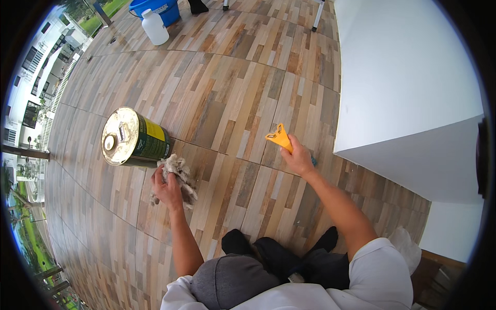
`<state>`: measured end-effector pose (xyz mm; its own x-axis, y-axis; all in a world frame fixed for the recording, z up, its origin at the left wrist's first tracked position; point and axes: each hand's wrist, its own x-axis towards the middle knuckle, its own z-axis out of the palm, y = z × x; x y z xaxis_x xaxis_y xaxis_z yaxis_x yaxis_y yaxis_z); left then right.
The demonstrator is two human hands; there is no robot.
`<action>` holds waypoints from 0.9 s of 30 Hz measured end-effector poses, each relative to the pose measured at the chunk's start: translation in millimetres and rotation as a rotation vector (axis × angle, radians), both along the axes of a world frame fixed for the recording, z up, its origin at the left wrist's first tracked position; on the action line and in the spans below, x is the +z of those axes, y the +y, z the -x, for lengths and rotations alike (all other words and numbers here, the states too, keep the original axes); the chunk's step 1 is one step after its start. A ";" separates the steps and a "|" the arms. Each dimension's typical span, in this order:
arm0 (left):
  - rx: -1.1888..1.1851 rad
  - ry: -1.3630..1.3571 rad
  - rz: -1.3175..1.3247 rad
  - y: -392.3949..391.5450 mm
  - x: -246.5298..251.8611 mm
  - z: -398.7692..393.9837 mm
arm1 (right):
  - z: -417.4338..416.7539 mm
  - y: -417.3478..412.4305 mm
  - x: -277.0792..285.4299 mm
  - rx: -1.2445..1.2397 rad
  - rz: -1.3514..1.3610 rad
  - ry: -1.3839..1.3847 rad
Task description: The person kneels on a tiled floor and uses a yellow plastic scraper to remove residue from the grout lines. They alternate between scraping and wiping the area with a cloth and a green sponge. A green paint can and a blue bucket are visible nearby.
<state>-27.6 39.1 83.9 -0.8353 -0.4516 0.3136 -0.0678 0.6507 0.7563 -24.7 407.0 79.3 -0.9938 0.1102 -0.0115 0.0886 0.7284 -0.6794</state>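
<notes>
My left hand (167, 190) grips a bunched, dirty whitish rag (182, 176), which is against or very near the lower side of a round metal can (149, 141). The can stands on the wood-look tile floor (217, 186) and has a shiny top with a cap and a green and yellow label bearing writing. To the right, my right hand (299, 157) is closed around a yellow plastic handle (282, 138), its forked end pointing up and left. The other end of that tool is hidden by the hand. A small blue thing (314, 161) shows just beside my right wrist.
At the far left stand a blue bucket (170, 13) and a white plastic bottle (155, 29). Metal legs (318, 15) with dark feet rest on the floor at the top. A white wall (403, 73) rises on the right, with a translucent plastic bag (405, 248) near my right side.
</notes>
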 end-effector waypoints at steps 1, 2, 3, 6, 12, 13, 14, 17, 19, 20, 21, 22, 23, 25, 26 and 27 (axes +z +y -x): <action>-0.012 -0.034 0.051 2.7 -4.9 -1.6 | 5.2 17.2 -1.5 -0.076 -0.004 0.080; -0.025 -0.068 0.102 6.4 -10.1 -3.1 | 5.9 30.3 -4.2 -0.107 -0.034 0.027; -0.039 -0.100 0.154 9.4 -15.0 -4.2 | 5.5 40.6 -3.5 -0.138 -0.063 -0.026; -0.046 -0.134 0.195 9.0 -22.6 -4.2 | -10.8 53.1 -13.0 -0.074 -0.269 -0.109; -0.065 -0.135 0.236 15.1 -32.0 5.2 | -48.8 -1.1 -20.6 0.087 -0.173 -0.193; -0.078 -0.136 0.237 15.8 -35.3 6.8 | -50.7 -8.7 -16.4 0.135 -0.135 -0.169; -0.080 -0.138 0.268 16.0 -39.6 8.9 | -51.7 -11.7 -13.6 0.184 -0.096 -0.146; -0.076 -0.154 0.333 19.2 -52.9 13.0 | -37.4 -0.9 -10.3 -0.143 -0.026 -0.213; -0.090 -0.172 0.328 30.6 -60.2 20.4 | -41.9 24.5 -18.1 -0.340 -0.104 -0.195; -0.086 -0.192 0.343 35.3 -63.2 23.3 | -47.1 34.4 -21.6 -0.419 -0.109 -0.192; -0.085 -0.212 0.353 43.6 -65.0 27.0 | -52.5 42.7 -22.0 -0.503 -0.118 -0.187; -0.077 -0.235 0.370 47.5 -67.8 28.1 | -61.7 42.3 -21.3 -0.459 -0.241 -0.225; -0.062 -0.227 0.391 48.8 -72.8 29.5 | -72.3 39.8 -24.9 -0.428 -0.264 -0.302; -0.044 -0.213 0.428 50.2 -84.6 33.2 | -96.3 33.7 -32.1 -0.375 -0.313 -0.459; -0.029 -0.198 0.456 48.4 -88.2 33.5 | -107.4 28.8 -33.1 -0.355 -0.323 -0.439; -0.015 -0.182 0.482 48.9 -89.7 32.5 | -114.8 24.4 -29.7 -0.336 -0.335 -0.419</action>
<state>-60.1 88.0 -5.9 -0.9012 -0.2791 0.3316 -0.1585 0.9243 0.3473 90.1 431.4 49.6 -0.8231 0.4806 -0.3026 0.5584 0.7818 -0.2775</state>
